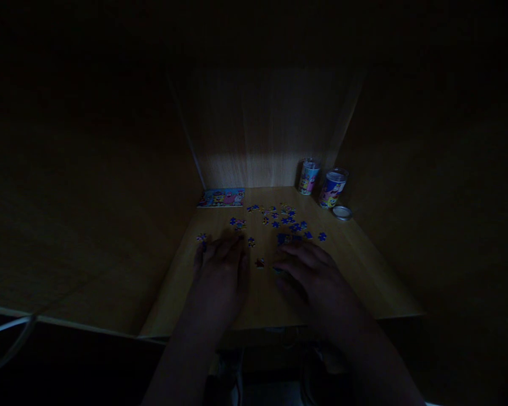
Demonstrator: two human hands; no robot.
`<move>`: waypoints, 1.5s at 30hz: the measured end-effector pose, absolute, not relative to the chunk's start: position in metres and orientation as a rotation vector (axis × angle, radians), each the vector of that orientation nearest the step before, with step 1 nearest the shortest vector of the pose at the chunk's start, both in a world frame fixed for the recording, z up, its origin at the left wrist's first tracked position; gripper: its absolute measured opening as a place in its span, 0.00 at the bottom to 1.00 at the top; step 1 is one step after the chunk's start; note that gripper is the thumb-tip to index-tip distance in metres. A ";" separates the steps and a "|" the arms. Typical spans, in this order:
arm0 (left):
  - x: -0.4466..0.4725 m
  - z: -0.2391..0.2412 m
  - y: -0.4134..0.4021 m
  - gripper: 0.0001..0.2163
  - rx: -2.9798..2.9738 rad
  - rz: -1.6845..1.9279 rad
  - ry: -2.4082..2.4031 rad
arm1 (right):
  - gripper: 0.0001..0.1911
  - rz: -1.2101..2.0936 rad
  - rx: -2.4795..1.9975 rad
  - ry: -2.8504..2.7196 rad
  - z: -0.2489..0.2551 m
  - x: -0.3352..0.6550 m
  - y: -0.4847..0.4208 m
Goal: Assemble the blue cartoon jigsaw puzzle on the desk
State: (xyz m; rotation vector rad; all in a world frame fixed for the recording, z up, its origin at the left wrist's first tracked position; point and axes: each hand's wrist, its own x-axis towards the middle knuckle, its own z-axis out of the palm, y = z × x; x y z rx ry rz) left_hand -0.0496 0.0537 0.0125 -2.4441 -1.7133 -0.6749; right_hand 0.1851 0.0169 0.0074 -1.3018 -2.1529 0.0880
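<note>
The scene is very dark. My left hand (220, 265) lies flat on a wooden desk (364, 270), fingers stretched out toward several blue jigsaw pieces (279, 220) scattered ahead. My right hand (309, 270) rests palm down beside it, fingers curled over a piece at about the desk's middle; what it grips is hard to make out. One reddish piece (259, 263) lies between the two hands.
A colourful cartoon picture card (221, 198) lies at the back left corner. Two printed tubes (308, 176) (332, 188) stand at the back right, with a round lid (342, 212) beside them. Wooden walls enclose the desk on three sides.
</note>
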 end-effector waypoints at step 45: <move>-0.054 0.018 0.049 0.12 -2.787 -0.959 -1.474 | 0.12 0.072 -1.426 -1.930 0.008 0.180 0.021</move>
